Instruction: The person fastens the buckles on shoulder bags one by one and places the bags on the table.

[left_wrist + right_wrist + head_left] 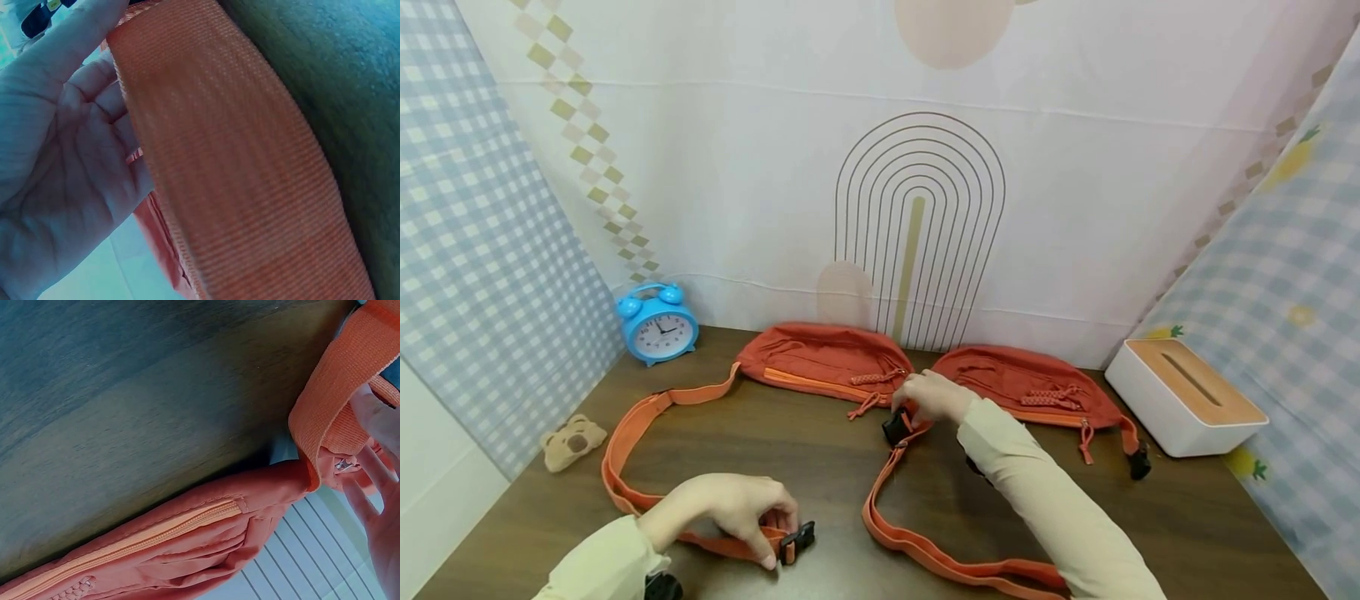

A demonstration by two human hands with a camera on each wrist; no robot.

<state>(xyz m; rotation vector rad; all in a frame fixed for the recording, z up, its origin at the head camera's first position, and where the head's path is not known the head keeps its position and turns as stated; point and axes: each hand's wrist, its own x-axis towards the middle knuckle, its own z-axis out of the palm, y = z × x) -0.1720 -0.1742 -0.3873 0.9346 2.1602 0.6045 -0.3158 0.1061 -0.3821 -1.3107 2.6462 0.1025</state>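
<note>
Two orange-red waist bags lie side by side along the back of the table: a left bag [827, 358] and a right bag [1030, 387]. My left hand [741, 508] pinches the left bag's strap [237, 162] close to its black buckle [799, 542], low over the front of the table. Between the two bags, my right hand [934, 396] holds an orange strap [340, 381] beside another black buckle [895, 427]. The right bag's front zipper [162, 531] shows in the right wrist view. Some fingertips are hidden by the straps.
A blue alarm clock [660, 325] stands at the back left, with a small beige bear-head item [572, 442] nearer. A white tissue box [1180, 400] with a wooden top is at right. A loose buckle [1139, 462] hangs from the right bag's outer end. Patterned cloth covers the walls.
</note>
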